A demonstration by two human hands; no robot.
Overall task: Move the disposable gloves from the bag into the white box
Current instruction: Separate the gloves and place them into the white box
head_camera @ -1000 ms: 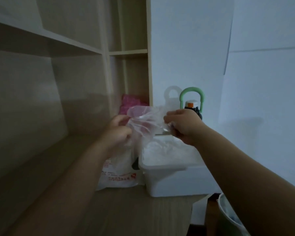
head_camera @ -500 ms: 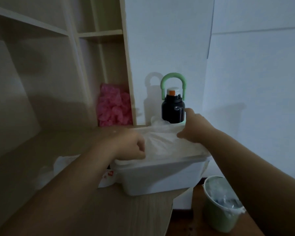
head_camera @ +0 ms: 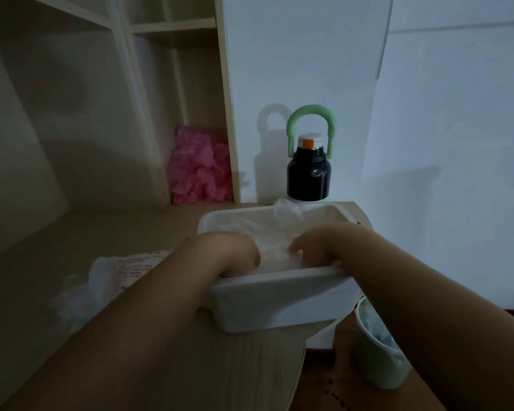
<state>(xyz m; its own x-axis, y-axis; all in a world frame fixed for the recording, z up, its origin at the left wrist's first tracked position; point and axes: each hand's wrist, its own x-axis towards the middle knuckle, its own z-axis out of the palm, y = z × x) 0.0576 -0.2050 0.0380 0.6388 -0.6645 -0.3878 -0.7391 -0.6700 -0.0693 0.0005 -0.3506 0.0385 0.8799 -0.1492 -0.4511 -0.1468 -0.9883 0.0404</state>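
Note:
The white box (head_camera: pixel 279 304) stands at the right end of the wooden desk, its top open. Clear disposable gloves (head_camera: pixel 275 232) fill it, one corner sticking up over the far rim. Both of my hands are inside the box. My left hand (head_camera: pixel 235 250) is curled at the near left, pressing down on the gloves. My right hand (head_camera: pixel 312 247) rests on them at the near right, fingers bent down into the plastic. The bag (head_camera: pixel 110 274), white plastic with red print, lies crumpled on the desk to the left of the box.
A black bottle (head_camera: pixel 308 173) with a green loop handle stands right behind the box. A pink plastic bundle (head_camera: pixel 199 170) sits in the shelf corner. A green bin (head_camera: pixel 377 348) stands on the floor, below right of the desk edge.
A second ago both hands held a clear glove up above the box. They lowered it in, and now both hands press down inside the box.

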